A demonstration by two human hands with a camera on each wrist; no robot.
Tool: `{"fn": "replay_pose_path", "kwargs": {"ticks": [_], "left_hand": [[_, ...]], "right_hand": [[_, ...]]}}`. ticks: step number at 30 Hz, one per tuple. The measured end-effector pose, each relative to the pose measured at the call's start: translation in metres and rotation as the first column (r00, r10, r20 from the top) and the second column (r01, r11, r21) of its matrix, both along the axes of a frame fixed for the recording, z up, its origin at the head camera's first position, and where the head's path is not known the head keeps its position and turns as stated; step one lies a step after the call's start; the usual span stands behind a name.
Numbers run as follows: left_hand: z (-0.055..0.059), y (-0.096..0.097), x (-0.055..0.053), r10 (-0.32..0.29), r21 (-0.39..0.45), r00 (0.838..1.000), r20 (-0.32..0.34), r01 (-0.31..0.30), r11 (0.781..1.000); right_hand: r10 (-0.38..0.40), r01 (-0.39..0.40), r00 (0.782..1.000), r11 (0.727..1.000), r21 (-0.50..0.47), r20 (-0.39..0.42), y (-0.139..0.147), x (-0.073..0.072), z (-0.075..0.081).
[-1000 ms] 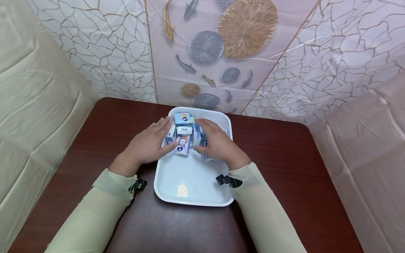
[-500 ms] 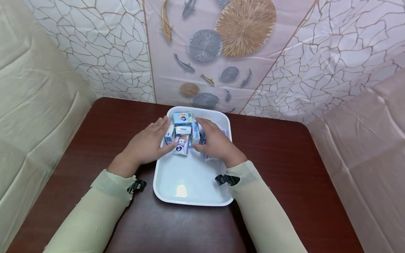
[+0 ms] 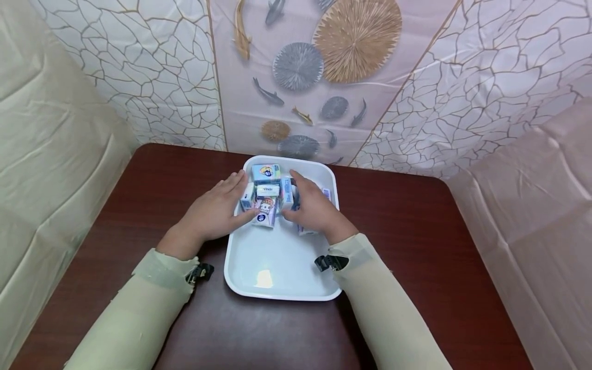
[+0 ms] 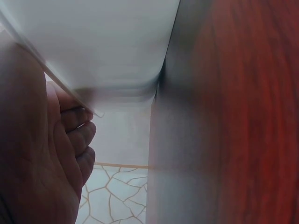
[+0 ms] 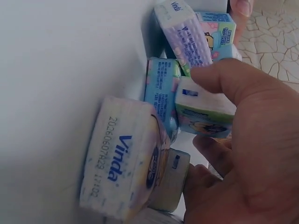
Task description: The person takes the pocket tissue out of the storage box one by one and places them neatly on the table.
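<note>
Several small Vinda tissue packs are grouped in the far left part of a white tray [image 3: 282,262]. My left hand [image 3: 215,208] lies along the group's left side over the tray rim, fingers extended, its thumb by a purple tissue pack [image 3: 264,217]. Between the thumb and fingers of my right hand [image 3: 314,208] stands a blue-and-white tissue pack [image 5: 205,109], pinched at the group's right side. A light blue tissue pack [image 3: 265,172] lies at the back, with a white-ended tissue pack [image 3: 267,190] in front of it. Another tissue pack [image 3: 247,196] stands beside the left fingers.
More tissue packs lie right of the group, partly hidden under the right hand; one purple-white pack [image 5: 126,156] shows large in the right wrist view. The tray sits on a dark red-brown table [image 3: 398,231], against a patterned backdrop [image 3: 162,77].
The right hand's index fingertip has shifted slightly right, away from the back of the group. The left hand and the packs look nearly unchanged; the head view has drifted slightly.
</note>
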State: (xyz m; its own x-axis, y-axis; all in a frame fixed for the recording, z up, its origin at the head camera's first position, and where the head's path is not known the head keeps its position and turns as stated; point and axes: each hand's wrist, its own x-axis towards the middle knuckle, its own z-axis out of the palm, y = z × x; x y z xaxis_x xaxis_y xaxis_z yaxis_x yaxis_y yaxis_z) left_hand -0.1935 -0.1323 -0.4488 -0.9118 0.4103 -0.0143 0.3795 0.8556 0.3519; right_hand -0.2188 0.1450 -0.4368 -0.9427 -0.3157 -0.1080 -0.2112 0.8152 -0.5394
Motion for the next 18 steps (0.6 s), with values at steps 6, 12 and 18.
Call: {"fn": "replay_pose_path", "kwargs": {"ticks": [6, 12, 18], "left_hand": [[-0.0014, 0.0005, 0.0004, -0.003, -0.001, 1.0, -0.006, 0.003, 1.0], [-0.0032, 0.0003, 0.0006, 0.0, -0.004, 1.0, -0.003, 0.0, 1.0], [-0.0043, -0.0014, -0.0018, 0.005, 0.005, 1.0, -0.007, -0.005, 1.0]], "right_hand": [[-0.027, 0.027, 1.0, 1.0, 0.007, 0.003, 0.001, 0.0, -0.0033], [0.0, 0.0, 1.0, 1.0, 0.022, 0.001, 0.0012, 0.0007, -0.0034], [0.017, -0.017, 1.0, 1.0, -0.012, -0.013, 0.0007, 0.0005, -0.0033]]}}
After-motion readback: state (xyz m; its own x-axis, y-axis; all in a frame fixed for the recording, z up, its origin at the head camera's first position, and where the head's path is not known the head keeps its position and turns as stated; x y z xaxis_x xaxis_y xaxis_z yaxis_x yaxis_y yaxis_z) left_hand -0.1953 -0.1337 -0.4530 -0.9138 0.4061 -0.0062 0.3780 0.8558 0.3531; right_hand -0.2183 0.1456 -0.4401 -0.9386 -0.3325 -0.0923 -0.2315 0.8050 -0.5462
